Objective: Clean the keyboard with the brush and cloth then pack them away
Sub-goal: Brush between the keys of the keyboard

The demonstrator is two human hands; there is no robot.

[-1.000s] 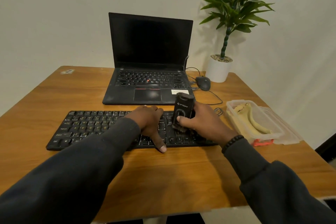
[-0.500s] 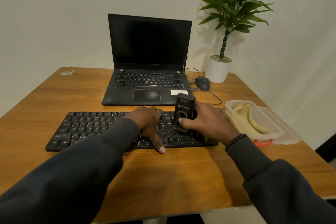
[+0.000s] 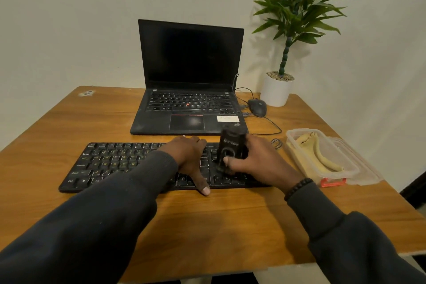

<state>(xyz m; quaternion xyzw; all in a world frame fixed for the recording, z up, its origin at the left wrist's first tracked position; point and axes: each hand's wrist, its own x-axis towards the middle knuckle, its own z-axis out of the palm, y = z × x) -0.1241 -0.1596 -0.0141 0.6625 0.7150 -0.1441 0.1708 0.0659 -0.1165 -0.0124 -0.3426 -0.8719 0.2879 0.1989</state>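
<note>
Little has shifted since the earlier frames: the brush (image 3: pixel 231 148) has slid slightly left along the keyboard (image 3: pixel 119 163) with the right hand (image 3: pixel 258 163), and the left hand (image 3: pixel 189 157) stays planted.

Head view: the black keyboard lies across the middle of the wooden counter (image 3: pixel 230 221). The left hand lies flat on the keys right of centre, fingers relaxed, thumb reaching past the near edge. Just right of it, the right hand's grip is closed round the black brush, thumb on its near face, holding it upright with its lower end on the keys at the keyboard's right part. A bead bracelet (image 3: pixel 297 188) sits on the right wrist.

Right of the keyboard stands a clear plastic box (image 3: pixel 341 168) with the pale yellow cloth (image 3: pixel 315 157) inside; its lid (image 3: pixel 366 175) lies beside it to the right. Beyond the keyboard sits an open laptop (image 3: pixel 191 80), screen dark. Far right are a mouse (image 3: pixel 257 107) and a potted plant (image 3: pixel 276 90).
</note>
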